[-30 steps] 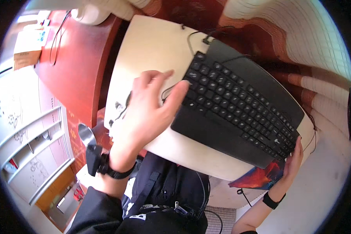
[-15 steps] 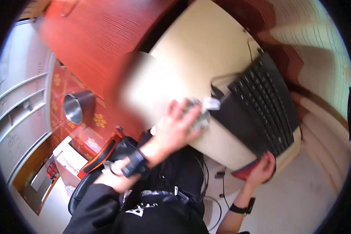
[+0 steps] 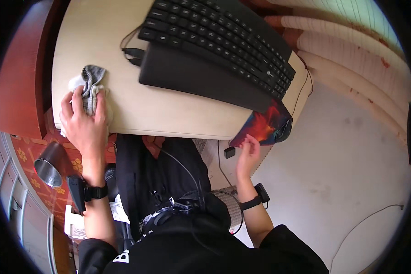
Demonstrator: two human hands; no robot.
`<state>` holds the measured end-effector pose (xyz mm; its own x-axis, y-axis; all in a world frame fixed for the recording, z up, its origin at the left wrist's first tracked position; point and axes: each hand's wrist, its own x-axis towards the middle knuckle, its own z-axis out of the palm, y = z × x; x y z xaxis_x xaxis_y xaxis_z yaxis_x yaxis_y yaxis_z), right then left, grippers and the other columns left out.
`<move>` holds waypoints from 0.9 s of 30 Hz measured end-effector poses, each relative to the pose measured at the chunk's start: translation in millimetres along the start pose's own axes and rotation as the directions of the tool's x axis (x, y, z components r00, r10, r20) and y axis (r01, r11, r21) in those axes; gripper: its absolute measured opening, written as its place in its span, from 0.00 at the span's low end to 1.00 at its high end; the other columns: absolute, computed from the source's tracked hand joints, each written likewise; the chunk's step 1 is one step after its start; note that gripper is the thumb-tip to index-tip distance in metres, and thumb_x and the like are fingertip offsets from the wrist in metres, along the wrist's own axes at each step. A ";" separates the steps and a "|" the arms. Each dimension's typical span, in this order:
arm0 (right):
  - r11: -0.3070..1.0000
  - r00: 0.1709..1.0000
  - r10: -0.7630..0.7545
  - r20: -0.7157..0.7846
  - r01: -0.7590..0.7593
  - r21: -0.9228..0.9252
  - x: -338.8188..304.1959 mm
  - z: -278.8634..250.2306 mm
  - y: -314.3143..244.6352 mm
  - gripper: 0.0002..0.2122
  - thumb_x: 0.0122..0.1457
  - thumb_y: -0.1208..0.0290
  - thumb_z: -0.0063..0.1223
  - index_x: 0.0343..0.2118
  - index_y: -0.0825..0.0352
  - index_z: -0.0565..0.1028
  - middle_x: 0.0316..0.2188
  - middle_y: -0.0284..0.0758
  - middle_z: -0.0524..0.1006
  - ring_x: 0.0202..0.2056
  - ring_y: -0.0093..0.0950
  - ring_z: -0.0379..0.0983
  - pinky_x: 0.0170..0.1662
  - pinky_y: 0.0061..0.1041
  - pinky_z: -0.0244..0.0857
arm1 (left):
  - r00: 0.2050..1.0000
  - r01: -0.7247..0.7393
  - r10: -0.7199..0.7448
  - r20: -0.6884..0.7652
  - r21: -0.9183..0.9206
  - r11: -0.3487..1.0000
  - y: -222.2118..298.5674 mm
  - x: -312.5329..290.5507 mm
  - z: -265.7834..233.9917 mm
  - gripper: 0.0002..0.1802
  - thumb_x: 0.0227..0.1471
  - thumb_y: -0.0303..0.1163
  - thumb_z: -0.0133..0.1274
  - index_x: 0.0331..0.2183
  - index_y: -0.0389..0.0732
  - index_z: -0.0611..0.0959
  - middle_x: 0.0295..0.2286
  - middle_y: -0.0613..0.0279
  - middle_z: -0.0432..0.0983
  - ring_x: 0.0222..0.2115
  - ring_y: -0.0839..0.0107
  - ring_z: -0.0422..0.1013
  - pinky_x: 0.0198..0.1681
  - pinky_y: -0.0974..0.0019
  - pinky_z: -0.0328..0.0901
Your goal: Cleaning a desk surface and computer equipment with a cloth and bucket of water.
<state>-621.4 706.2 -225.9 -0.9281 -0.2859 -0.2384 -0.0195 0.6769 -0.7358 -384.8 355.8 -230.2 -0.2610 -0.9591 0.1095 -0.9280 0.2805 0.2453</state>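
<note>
My left hand point(image 3: 83, 128) lies on a crumpled grey and white cloth point(image 3: 93, 81), fingers bent over it and pressing it against the left end of the cream desk top point(image 3: 123, 112). At the near right edge, the curled fingers of my right hand point(image 3: 248, 155) pinch the near edge of a red and blue mouse pad point(image 3: 262, 125). That pad sticks out a little past the desk edge. A dark mouse point(image 3: 284, 131) rests on its right side. Between my hands and farther back, a black keyboard point(image 3: 223, 43) with a wide palm rest point(image 3: 192, 75) sits at a slant.
A cable plug point(image 3: 134, 56) lies left of the keyboard. Red wooden furniture point(image 3: 18, 68) borders the desk's left side. Below it, a metal bin point(image 3: 52, 164) stands on patterned red flooring. Curtains point(image 3: 351, 55) hang at the right, and a thin cable point(image 3: 365, 219) crosses the pale floor.
The view has swung leftward and sharpened. My left hand has slid the cloth away from the palm rest to the desk's left end. My right hand stays at the mouse pad.
</note>
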 end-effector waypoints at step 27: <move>0.151 0.653 0.626 0.427 -0.638 0.755 69.2 -146.8 94.1 0.15 0.63 0.65 0.50 0.50 0.64 0.71 0.48 0.33 0.74 0.51 0.29 0.69 0.55 0.28 0.63 | 0.488 0.858 0.376 0.787 -0.511 -0.044 177.1 -126.6 -0.3 0.41 0.53 0.57 0.44 0.59 0.38 0.61 0.56 0.39 0.59 0.58 0.48 0.57 0.59 0.47 0.56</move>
<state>-742.0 849.7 -218.6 -0.4593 -0.0520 -0.8867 0.8701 -0.2270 -0.4374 -516.0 526.9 -200.4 -0.6861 -0.3921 -0.6127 -0.0470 -0.8166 0.5752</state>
